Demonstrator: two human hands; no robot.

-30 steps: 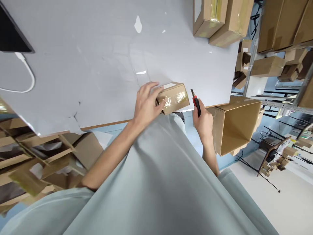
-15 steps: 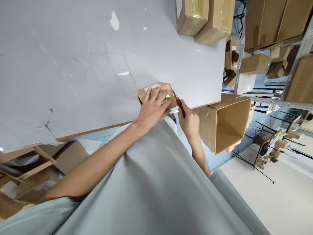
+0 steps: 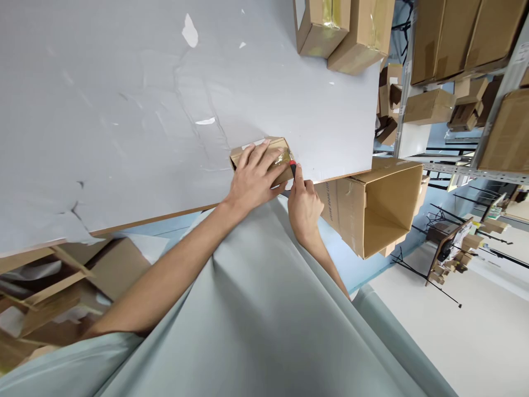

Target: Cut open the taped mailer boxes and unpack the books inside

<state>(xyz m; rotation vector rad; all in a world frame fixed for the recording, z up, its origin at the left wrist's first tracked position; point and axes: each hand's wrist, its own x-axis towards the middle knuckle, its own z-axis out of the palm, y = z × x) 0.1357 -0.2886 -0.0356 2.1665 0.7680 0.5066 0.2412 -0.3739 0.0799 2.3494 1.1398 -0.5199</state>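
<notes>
A small cardboard box [image 3: 282,144] with shiny clear tape on top lies at the near edge of the grey tabletop [image 3: 157,143]. My left hand [image 3: 253,179] is spread across it, fingers over the top toward the far edge and thumb at the near side, gripping it against the table. In my closed right hand [image 3: 303,207] is a utility knife [image 3: 293,168] with a red and black handle. Its front end is at the right end of the box, by the tape. The blade is too small to make out.
Two taped cartons [image 3: 359,41] stand at the table's far right. Beside the right edge is a large open carton [image 3: 351,215], below table height. Shelves with boxes [image 3: 430,107] rise at right. White scraps [image 3: 190,30] lie on the tabletop; a compartmented rack [image 3: 61,286] sits lower left.
My right hand has moved left with the utility knife, closer to the box, and the handle now stands more upright in view. My left hand stays on the box.
</notes>
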